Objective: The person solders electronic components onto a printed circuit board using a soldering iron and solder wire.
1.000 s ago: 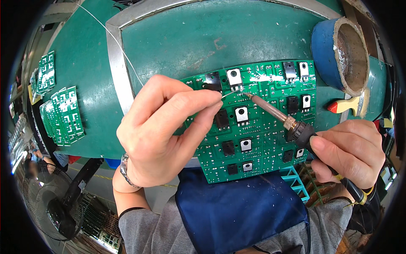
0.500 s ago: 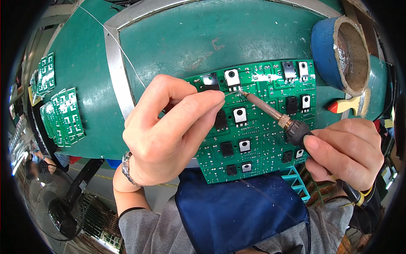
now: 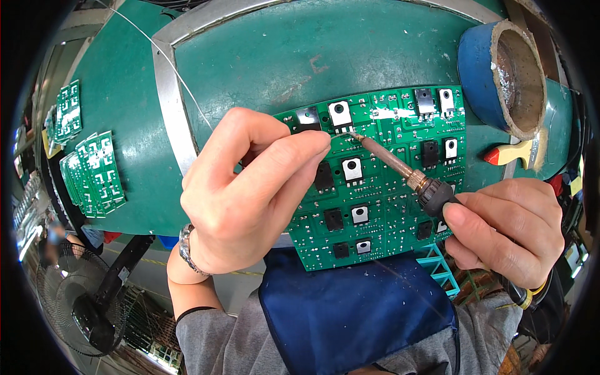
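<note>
A green circuit board panel [image 3: 375, 194] lies in front of me, carrying several black and silver-backed transistors. My right hand [image 3: 509, 228] grips a soldering iron [image 3: 400, 170] by its black handle. The iron's tip meets the board at the legs of a silver-backed transistor [image 3: 340, 114] in the far row. In my left hand [image 3: 250, 187], thumb and forefinger pinch a thin solder wire [image 3: 185, 80], whose short end points at the iron's tip. The wire's length runs from behind that hand to the upper left. My left hand hides part of the board's left side.
A blue round pot [image 3: 484, 78] with a thick grey rim stands at the far right, beside a brush [image 3: 514, 154] with a red and yellow handle. Stacked smaller green boards [image 3: 97, 175] lie at the left. A metal strip [image 3: 169, 103] crosses the green table. A black fan [image 3: 81, 300] stands lower left.
The iron's tip and my right hand have shifted slightly left. The board appears a few pixels further left and up. My left hand keeps its pinch almost in place.
</note>
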Available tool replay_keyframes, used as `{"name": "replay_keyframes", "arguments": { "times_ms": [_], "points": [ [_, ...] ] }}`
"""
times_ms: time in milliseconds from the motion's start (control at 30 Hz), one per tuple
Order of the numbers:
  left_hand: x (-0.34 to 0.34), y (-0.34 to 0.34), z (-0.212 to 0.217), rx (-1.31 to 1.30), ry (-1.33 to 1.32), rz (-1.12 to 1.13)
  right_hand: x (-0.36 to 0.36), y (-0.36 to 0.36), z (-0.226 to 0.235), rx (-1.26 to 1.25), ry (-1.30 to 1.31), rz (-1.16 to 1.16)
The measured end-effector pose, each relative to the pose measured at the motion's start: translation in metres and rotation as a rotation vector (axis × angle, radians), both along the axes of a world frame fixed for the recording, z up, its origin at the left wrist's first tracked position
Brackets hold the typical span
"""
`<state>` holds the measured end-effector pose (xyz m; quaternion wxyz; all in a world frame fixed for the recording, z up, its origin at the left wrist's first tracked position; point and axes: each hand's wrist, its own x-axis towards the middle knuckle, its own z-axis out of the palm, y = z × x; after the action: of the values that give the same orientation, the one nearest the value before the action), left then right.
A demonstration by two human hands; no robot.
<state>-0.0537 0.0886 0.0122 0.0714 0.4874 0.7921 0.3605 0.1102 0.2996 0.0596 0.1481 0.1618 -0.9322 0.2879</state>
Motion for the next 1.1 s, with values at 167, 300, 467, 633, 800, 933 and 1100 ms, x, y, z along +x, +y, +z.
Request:
{"name": "replay_keyframes", "arguments": {
  "times_ms": [167, 300, 467, 633, 800, 933, 1100],
  "points": [
    [0.000, 0.000, -0.003, 0.014, -0.002, -0.012, 0.001, 0.000, -0.001, 0.005, 0.002, 0.003],
    [0.000, -0.004, -0.002, -0.007, 0.020, 0.011, -0.002, 0.000, -0.008, -0.016, 0.002, 0.018],
    [-0.001, -0.002, -0.002, -0.013, 0.015, 0.000, 0.000, 0.004, -0.005, -0.014, -0.018, 0.032],
    [0.000, 0.000, -0.005, 0.014, 0.018, -0.027, 0.001, 0.003, -0.002, -0.018, -0.025, 0.026],
    [-0.001, 0.000, -0.005, -0.017, 0.057, -0.037, -0.002, 0.004, -0.005, -0.021, -0.025, 0.027],
    [-0.009, 0.001, -0.006, 0.007, 0.217, -0.120, 0.000, 0.001, -0.004, -0.013, -0.011, 0.015],
    [-0.009, -0.001, 0.002, -0.051, 0.258, -0.091, 0.001, 0.005, -0.005, -0.015, -0.015, 0.030]
  ]
}}
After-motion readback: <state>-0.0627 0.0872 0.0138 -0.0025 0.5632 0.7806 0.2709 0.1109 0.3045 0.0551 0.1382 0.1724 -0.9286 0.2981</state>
